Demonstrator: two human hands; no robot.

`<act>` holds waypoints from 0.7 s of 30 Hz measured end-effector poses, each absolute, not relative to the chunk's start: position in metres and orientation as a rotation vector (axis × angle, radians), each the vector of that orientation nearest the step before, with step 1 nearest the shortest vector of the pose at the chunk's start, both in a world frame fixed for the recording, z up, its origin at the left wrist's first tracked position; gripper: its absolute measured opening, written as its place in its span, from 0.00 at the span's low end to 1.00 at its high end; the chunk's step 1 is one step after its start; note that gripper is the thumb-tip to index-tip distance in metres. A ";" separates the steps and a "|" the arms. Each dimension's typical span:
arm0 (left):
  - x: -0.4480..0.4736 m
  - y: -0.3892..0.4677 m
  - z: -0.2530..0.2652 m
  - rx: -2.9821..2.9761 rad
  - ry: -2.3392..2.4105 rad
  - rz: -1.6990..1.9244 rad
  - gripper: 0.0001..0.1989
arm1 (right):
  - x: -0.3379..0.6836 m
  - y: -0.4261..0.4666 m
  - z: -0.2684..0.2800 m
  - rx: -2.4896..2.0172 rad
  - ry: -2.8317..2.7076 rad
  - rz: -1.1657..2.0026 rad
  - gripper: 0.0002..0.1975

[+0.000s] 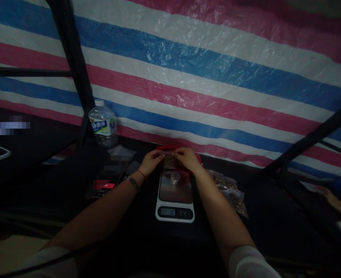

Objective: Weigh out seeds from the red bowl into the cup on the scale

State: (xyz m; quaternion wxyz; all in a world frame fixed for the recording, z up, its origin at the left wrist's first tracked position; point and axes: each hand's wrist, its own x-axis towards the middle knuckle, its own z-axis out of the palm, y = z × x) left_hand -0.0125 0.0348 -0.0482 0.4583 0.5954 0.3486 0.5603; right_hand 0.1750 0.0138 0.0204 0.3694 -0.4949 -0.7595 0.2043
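Note:
My left hand (pixel 151 161) and my right hand (pixel 188 158) pinch the top edge of a small clear plastic bag (pixel 168 160) with brown bits in it. They hold it at the far end of a white kitchen scale (pixel 175 214), in front of a red container (pixel 165 148) that they partly hide. More brown material shows by my right fingers. On the scale's dark plate stands a small clear cup (pixel 175 177). The scale's display is lit, but its figures are too dim to read.
Several filled clear bags (pixel 230 190) lie right of my right forearm. At left are a large plastic bottle (pixel 103 125), flat clear bags (pixel 121 152) and a red-and-black item (pixel 103 186). Another person's hand (pixel 329 197) shows at far right. A striped tarp (pixel 188 77) hangs behind the black table.

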 end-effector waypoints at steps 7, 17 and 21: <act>-0.015 0.037 -0.048 1.361 0.943 1.459 0.18 | 0.173 0.016 0.017 -1.249 -1.956 0.523 0.10; -0.016 0.037 -0.044 1.277 0.954 1.524 0.18 | 0.174 0.018 0.015 -1.231 -1.898 0.499 0.09; -0.015 0.038 -0.045 1.220 0.939 1.517 0.19 | 0.173 0.019 0.009 -1.180 -1.867 0.547 0.08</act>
